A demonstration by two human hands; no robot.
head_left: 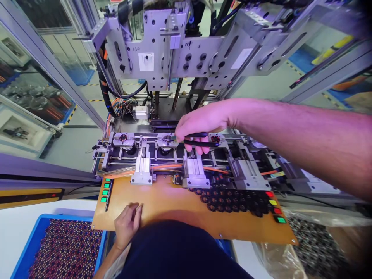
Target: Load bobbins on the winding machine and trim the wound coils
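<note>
The right hand reaches in from the right of the frame to the middle of the machine and is closed around a pair of black-handled cutters, fingers wrapped over both handles. The tool's tip points left at the middle fixture, one of three round holders in a row along the rail; the left fixture sits toward centre-left and the right fixture is partly hidden behind the hand. Whether the tip touches the part in the holder is too small to tell.

The left hand rests at the lower centre-left, loosely curled on the orange surface, holding nothing that shows.

To do this well, the tip should probably meet only the fine wire or lead at the holder, not the wound part itself, so a low, flat approach along the rail looks sensible. The squeeze ought to be short and light. The left hand braced on the surface steadies the body, which helps with such a small target. The wrist seems best kept clear of the orange cables just below the rail and of the grey tooling plate hanging in the upper middle.

A heap of small dark parts lies on the surface at lower right, and a blue bin of parts sits at lower left.
</note>
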